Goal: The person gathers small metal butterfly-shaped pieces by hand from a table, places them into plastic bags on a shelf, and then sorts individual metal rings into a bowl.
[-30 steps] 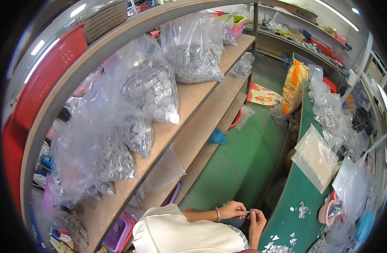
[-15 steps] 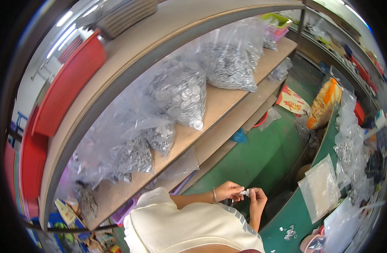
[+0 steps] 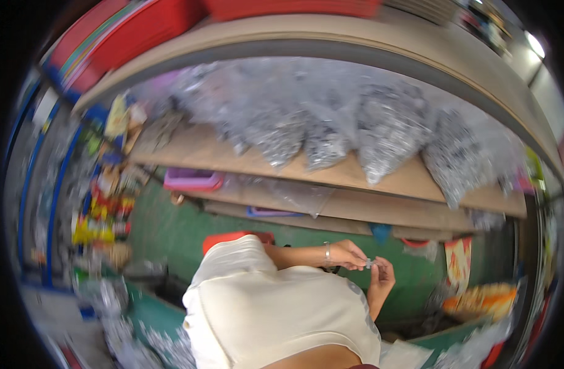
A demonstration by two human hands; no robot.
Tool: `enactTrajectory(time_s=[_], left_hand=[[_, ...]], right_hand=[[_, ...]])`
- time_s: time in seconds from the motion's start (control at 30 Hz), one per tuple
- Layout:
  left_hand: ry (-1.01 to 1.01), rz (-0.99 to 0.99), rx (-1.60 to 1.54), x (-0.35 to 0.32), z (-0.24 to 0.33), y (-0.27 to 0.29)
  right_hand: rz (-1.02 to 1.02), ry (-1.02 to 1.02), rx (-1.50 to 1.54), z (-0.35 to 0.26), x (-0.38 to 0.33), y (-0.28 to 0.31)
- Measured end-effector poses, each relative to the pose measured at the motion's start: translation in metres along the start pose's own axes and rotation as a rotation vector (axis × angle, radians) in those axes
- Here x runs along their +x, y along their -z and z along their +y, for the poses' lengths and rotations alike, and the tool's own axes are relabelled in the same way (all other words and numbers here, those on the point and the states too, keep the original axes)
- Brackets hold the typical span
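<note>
Two bare hands meet out in front of a cream-coloured top (image 3: pixel 276 307), and here's the centre of the action: a small pale piece (image 3: pixel 369 263) caught right between them, above the green floor (image 3: pixel 159 227)! The left hand (image 3: pixel 348 254), a bracelet (image 3: pixel 327 251) round its wrist, comes across from the left, pinching the piece's near side with its fingertips. The right hand (image 3: pixel 383 277) rises to meet it, thumb and fingers bent in, gripping the other side. Which way up the piece sits, I can't tell; it's too small and blurred from where I stand.

Look up past the hands, and there's the wooden shelf (image 3: pixel 411 181), loaded with clear bags of silvery parts (image 3: pixel 389 135) slumped side by side, some bulging over its front edge. Overhead, red bins (image 3: pixel 294 9) line the top board. Lower down, a purple tub (image 3: pixel 193 178) sits at the left end, a blue bag (image 3: pixel 381 231) hangs low beyond the hands, and a red basin (image 3: pixel 415 242) peeks out just to its right.

Over on the right, an orange-and-white sack (image 3: pixel 481 300) slumps near a red-and-cream sack (image 3: pixel 457 261). And down at the left, close beside the person's body, a green bench (image 3: pixel 140 301) carries a scatter of silvery bits (image 3: pixel 171 344), all rather smeared from here.
</note>
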State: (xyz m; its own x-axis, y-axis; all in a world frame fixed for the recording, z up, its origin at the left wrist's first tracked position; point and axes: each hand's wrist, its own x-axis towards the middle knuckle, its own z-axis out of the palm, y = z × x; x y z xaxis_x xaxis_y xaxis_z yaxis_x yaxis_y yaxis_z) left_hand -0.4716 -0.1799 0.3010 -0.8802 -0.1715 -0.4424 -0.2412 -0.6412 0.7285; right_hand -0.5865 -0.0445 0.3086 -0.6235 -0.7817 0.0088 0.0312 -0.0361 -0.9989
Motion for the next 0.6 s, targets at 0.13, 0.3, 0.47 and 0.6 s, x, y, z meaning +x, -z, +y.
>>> enactTrajectory(time_s=[0.13,0.3,0.47,0.6], left_hand=[[-0.199,0.224,-0.007,0.004,-0.004,-0.021],[-0.405,0.479,-0.06,-0.02,-0.019,-0.024],[-0.585,0.663,-0.193,-0.053,-0.038,-0.007],[-0.741,0.925,-0.37,-0.096,-0.061,-0.004]], right_hand=[[-0.248,-0.007,-0.065,-0.012,0.025,0.023],[-0.619,-0.035,-0.09,-0.001,0.059,0.015],[-0.896,0.018,-0.144,0.007,0.079,-0.038],[-1.201,0.045,-0.204,0.003,0.076,-0.104]])
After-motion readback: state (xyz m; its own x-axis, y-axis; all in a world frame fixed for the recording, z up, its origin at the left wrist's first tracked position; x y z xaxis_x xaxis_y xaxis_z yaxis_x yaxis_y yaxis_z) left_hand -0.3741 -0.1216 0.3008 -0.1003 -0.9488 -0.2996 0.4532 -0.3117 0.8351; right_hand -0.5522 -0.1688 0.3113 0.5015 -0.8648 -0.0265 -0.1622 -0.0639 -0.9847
